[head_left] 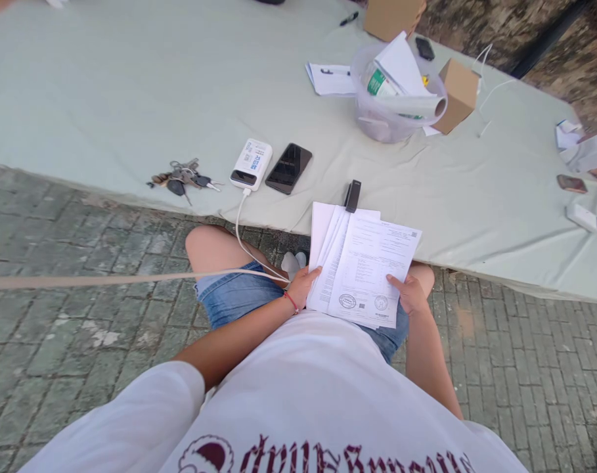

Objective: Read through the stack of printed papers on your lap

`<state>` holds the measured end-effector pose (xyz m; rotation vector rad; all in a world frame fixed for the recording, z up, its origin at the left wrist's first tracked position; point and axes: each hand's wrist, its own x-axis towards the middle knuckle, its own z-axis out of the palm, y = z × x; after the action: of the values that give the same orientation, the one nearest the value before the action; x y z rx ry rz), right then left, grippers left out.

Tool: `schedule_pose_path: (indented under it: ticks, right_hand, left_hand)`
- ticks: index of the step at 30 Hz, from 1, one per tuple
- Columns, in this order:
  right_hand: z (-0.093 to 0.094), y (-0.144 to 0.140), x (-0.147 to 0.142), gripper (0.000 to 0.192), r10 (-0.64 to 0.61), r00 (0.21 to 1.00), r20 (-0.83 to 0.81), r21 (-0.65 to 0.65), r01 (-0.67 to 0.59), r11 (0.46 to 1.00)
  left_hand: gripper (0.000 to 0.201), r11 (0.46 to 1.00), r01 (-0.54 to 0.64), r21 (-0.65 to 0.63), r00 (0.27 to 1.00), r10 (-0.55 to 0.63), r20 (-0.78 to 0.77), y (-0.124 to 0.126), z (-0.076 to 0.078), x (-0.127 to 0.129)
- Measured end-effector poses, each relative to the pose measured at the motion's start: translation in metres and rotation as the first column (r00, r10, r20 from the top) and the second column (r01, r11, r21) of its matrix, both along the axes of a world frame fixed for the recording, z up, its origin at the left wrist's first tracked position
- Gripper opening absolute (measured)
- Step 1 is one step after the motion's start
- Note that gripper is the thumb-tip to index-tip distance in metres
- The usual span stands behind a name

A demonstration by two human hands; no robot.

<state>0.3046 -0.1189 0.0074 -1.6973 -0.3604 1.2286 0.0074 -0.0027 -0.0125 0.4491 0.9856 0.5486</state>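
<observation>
Both hands are busy w/ paperwork: L hand (303, 286) has the paper stack (324, 256) pinched at its L edge, thumb on top, & R hand (410, 294) has its thumb on the R edge of the top sheet (377, 263). So they're apart from each other, each clamped on paper. Fingers underneath are hidden, so can't tell if R hand has more than that one sheet.

Papers sit just R of center frame, over the person's lap, upper ends overlapping the table (131, 85) edge. Can't tell if they're resting on it tho. There's a black gadget (353, 196) right at the top edge of the sheets, poss. a stapler or clip, no hand on it.

Progress-wise: sheets are fanned & the top one's shifted to the R, faceup, stamps near the bottom. The rest are bunched under it on the L, so prob. plenty left to go thru imo. No idea how many; print's too small to read.

Other stuff nearby: keys (182, 179) L of center, then a pwr bank (251, 163) w/ a white cable (242, 226) plugged in & a dark phone (289, 169) beside it. Plastic tub (384, 128) w/ papers & a roll is upper R.
</observation>
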Motion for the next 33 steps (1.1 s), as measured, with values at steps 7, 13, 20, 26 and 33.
schedule_pose_path:
  ticks: [7,13,20,26,33]
  right_hand:
    - [-0.003,-0.001,0.0,0.055,-0.01,1.0,0.012,-0.018,0.01,1.0]
    - [-0.005,-0.004,0.007,0.058,-0.044,0.997,0.064,-0.027,0.046,0.999]
    - [-0.007,-0.013,0.022,0.053,-0.115,0.984,0.138,-0.009,0.118,0.993]
    - [0.002,0.001,0.008,0.06,-0.089,0.994,0.066,-0.01,0.09,0.996]
    - [0.007,0.006,-0.002,0.059,-0.023,0.997,0.069,-0.023,0.024,0.999]
  left_hand:
    - [0.06,0.999,0.033,-0.012,0.999,-0.033,-0.02,0.0,-0.004,0.0]
    - [0.065,0.994,0.069,0.089,0.992,-0.059,-0.113,-0.002,-0.004,-0.001]
    - [0.062,0.994,0.05,0.099,0.995,-0.041,-0.088,-0.001,-0.005,-0.001]
    - [0.072,0.996,0.04,0.083,0.999,-0.038,-0.024,-0.001,0.002,0.002]
    - [0.071,0.991,0.069,0.115,0.997,-0.067,-0.026,0.0,0.005,0.001]
